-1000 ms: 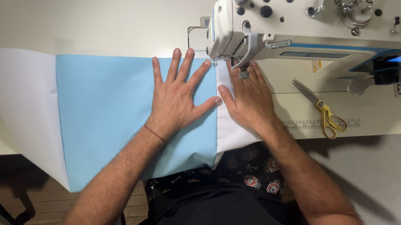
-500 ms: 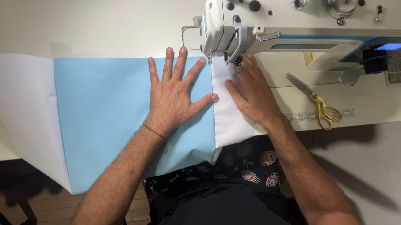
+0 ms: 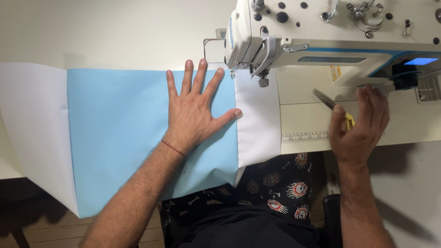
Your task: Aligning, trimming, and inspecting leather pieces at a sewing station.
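My left hand lies flat with fingers spread on a light blue fabric panel, which has white fabric at its left and a white strip at its right, under the needle area of a white sewing machine. My right hand is over the yellow-handled scissors on the machine bed, its fingers curled around the handles. The scissors' blades stick out toward the needle. Whether the hand grips them firmly is unclear.
The machine's small blue display sits at the right. The cream table extends behind the fabric, and its front edge runs near my lap. A printed ruler strip lies on the machine bed.
My right hand left the white fabric by the needle and moved right onto the scissors. The left hand stays flat on the blue fabric.
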